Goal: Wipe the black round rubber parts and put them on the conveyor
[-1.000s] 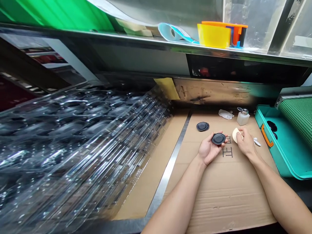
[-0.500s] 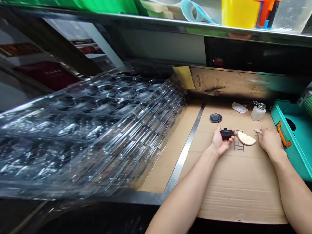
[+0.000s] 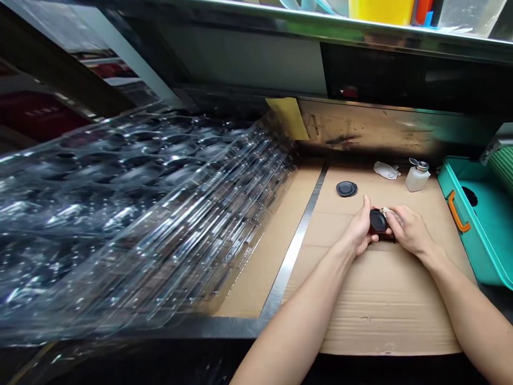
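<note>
Hands (image 3: 359, 230) (image 3: 409, 231) together around black disc (image 3: 378, 220)

Disc (image 3: 378, 221) sits in the left hand (image 3: 360, 230), with the right hand (image 3: 411, 231) against it from the right. Both hands are above the cardboard (image 3: 380, 305). Ahead of the left hand, a second disc (image 3: 347, 189) lies on the cardboard. Ahead of the right hand stands a bottle (image 3: 417, 178), with a tissue (image 3: 385, 170) just left of it. Right of the right hand is a tray (image 3: 481, 256). Left of the left hand, past a metal strip (image 3: 294, 251), lie stacked plastic trays (image 3: 140, 214). A shelf (image 3: 320, 21) runs farther ahead.
</note>
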A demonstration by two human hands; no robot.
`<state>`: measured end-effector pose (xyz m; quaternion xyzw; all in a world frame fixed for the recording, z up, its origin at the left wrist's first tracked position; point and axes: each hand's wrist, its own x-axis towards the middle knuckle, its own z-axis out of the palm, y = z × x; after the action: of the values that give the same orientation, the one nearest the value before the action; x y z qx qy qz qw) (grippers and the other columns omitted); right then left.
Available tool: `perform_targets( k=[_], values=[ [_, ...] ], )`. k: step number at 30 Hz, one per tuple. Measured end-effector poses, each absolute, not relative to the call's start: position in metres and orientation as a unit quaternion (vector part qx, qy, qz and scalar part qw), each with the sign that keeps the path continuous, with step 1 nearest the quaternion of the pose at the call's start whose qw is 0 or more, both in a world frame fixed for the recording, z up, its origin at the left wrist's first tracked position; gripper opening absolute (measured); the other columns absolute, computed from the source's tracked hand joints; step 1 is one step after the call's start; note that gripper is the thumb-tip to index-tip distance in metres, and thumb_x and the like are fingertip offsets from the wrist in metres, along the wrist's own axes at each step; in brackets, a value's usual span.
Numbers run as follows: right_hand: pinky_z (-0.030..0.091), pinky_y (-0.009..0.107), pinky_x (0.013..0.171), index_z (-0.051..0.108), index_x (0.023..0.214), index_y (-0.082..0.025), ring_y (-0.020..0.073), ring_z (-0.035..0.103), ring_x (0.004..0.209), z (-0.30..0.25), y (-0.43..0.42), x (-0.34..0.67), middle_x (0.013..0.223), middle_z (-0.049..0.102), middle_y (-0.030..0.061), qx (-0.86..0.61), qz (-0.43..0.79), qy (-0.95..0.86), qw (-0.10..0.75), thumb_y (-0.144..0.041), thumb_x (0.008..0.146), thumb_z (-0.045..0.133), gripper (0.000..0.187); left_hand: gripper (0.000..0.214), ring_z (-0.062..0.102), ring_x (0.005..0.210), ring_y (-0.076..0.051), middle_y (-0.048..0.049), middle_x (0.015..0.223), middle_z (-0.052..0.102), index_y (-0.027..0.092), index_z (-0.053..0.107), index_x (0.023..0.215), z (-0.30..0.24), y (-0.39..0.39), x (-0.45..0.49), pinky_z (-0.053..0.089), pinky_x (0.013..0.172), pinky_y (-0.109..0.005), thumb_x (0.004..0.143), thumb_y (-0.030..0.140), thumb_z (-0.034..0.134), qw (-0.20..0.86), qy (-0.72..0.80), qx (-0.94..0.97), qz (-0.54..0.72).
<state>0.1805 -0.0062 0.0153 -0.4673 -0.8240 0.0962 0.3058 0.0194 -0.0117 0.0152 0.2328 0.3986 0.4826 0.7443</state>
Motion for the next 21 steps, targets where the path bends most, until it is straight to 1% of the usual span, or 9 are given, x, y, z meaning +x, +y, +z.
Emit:
perform_targets(
  k=[3,7,10,12,14,16,19,21],
  values=[
    [0.047,0.029,0.08,0.069,0.114,-0.02,0.0205,0.063,0.09,0.016,-0.011,0.176,0.097,0.068,0.0087,-0.464,0.053,-0.839,0.279,-0.036,0.104,0.04,0.034,0.056,0.063,0.048,-0.016,-0.0026,0.063,0.062,0.018,0.06,0.089,0.013,-0.014,0.022,0.03,0.034,-0.017,0.092,0.072,0.046,0.753,0.379,0.261,0.47],
    [0.045,0.029,0.079,0.07,0.116,-0.023,0.0206,0.062,0.094,0.014,-0.013,0.175,0.101,0.068,0.0083,-0.481,0.004,-0.843,0.241,-0.036,0.105,0.039,0.035,0.05,0.059,0.048,-0.015,-0.0045,0.06,0.062,0.015,0.064,0.084,0.007,-0.015,0.025,0.032,0.034,-0.019,0.095,0.062,0.049,0.736,0.371,0.289,0.487],
    [0.044,0.029,0.079,0.071,0.112,-0.022,0.0203,0.062,0.094,0.013,-0.013,0.176,0.101,0.068,0.0079,-0.482,-0.004,-0.839,0.253,-0.036,0.105,0.04,0.035,0.048,0.061,0.052,-0.016,-0.0064,0.061,0.064,0.014,0.064,0.083,0.005,-0.015,0.026,0.035,0.036,-0.02,0.095,0.058,0.051,0.713,0.388,0.299,0.502],
    [0.044,0.03,0.081,0.07,0.11,-0.021,0.0203,0.062,0.094,0.014,-0.013,0.176,0.101,0.068,0.0081,-0.478,-0.006,-0.835,0.273,-0.034,0.105,0.04,0.034,0.048,0.062,0.053,-0.017,-0.0072,0.062,0.064,0.015,0.064,0.082,0.006,-0.015,0.025,0.036,0.037,-0.02,0.095,0.058,0.049,0.721,0.386,0.295,0.494],
    [0.044,0.03,0.083,0.069,0.109,-0.02,0.0203,0.062,0.094,0.016,-0.014,0.175,0.101,0.068,0.0084,-0.472,-0.009,-0.833,0.288,-0.032,0.105,0.04,0.032,0.05,0.061,0.051,-0.017,-0.0074,0.062,0.064,0.015,0.063,0.08,0.009,-0.015,0.024,0.033,0.035,-0.02,0.096,0.058,0.045,0.738,0.381,0.29,0.476],
    [0.044,0.03,0.083,0.069,0.107,-0.019,0.02,0.061,0.093,0.018,-0.015,0.173,0.099,0.068,0.0081,-0.463,-0.012,-0.837,0.292,-0.031,0.105,0.04,0.031,0.049,0.058,0.045,-0.015,-0.0063,0.057,0.061,0.016,0.06,0.077,0.013,-0.015,0.023,0.027,0.032,-0.019,0.096,0.056,0.039,0.747,0.387,0.287,0.458],
    [0.044,0.03,0.081,0.068,0.103,-0.019,0.0196,0.061,0.089,0.018,-0.016,0.171,0.097,0.068,0.0074,-0.445,-0.028,-0.846,0.292,-0.029,0.104,0.042,0.028,0.041,0.052,0.037,-0.013,-0.0031,0.049,0.056,0.018,0.053,0.071,0.016,-0.016,0.025,0.018,0.031,-0.017,0.095,0.045,0.034,0.731,0.431,0.271,0.454],
    [0.043,0.03,0.079,0.068,0.103,-0.019,0.0194,0.06,0.088,0.016,-0.015,0.171,0.097,0.069,0.0073,-0.437,-0.044,-0.851,0.289,-0.028,0.103,0.044,0.026,0.035,0.051,0.036,-0.012,-0.0025,0.047,0.055,0.018,0.051,0.07,0.016,-0.017,0.026,0.016,0.032,-0.017,0.093,0.038,0.033,0.715,0.455,0.272,0.456]
  ],
)
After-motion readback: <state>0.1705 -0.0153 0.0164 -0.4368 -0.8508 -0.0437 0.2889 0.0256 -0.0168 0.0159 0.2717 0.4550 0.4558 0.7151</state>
